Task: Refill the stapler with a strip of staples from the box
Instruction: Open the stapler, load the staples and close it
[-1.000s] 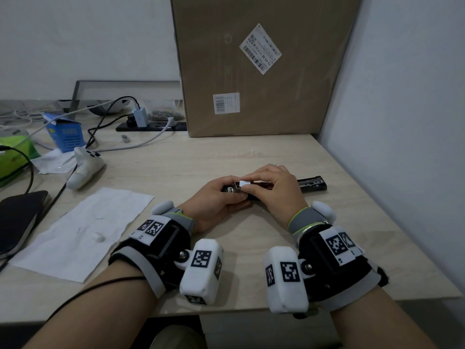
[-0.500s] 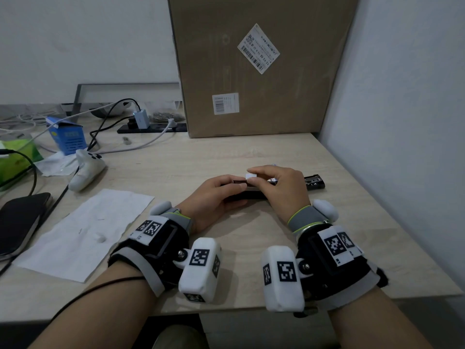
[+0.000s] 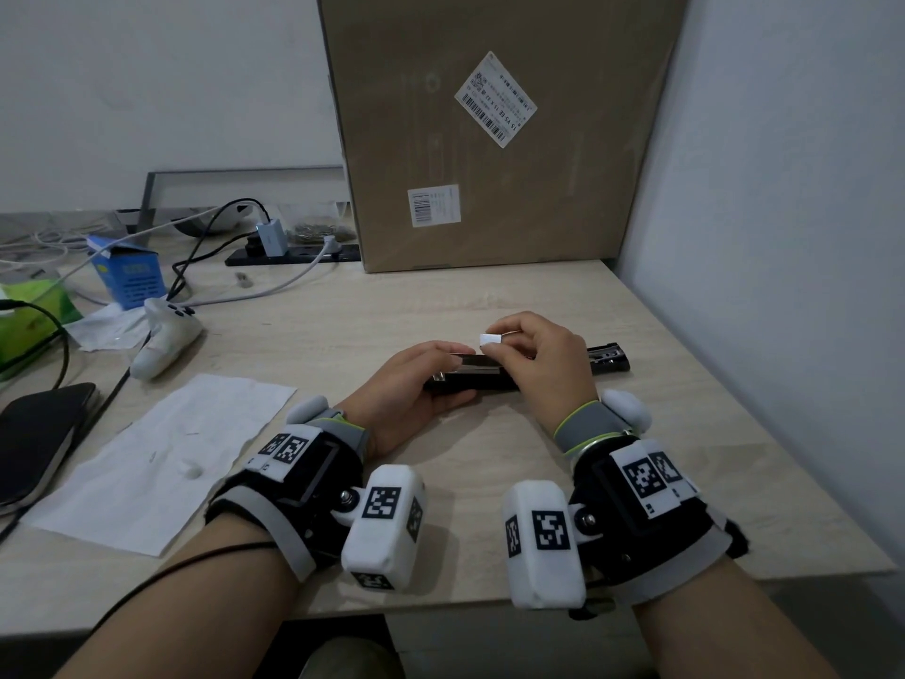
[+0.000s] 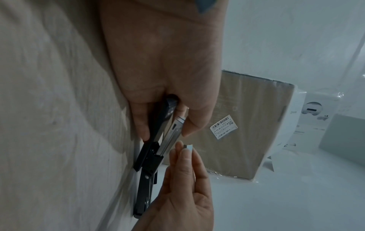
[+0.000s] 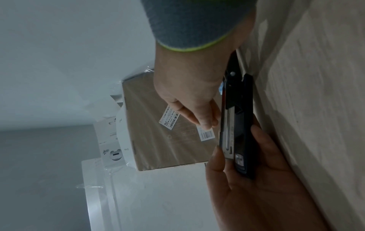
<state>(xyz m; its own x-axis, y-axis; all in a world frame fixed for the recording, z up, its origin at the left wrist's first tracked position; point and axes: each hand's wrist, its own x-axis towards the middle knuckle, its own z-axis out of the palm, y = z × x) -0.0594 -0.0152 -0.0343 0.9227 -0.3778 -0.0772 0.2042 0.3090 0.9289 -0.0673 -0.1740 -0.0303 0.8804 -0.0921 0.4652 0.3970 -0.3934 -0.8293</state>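
Steel staple strip [image 3: 490, 339], pinched in your right hand [image 3: 541, 357], hung just above the stapler [image 3: 470, 382]; your left hand [image 3: 416, 384] gripped its opened base on the desk [image 3: 685, 458]. Risk: a tilted strip would likely have jammed at the channel or snapped.

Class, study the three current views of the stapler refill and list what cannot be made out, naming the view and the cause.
- Staples already in the stapler: head view, the channel is too small; left wrist view, blurred.
- Size of the strip of staples: the right hand covers all but one end.
- The staple box: none can be identified in any view.
- Left hand grip underneath: hidden by the stapler body.
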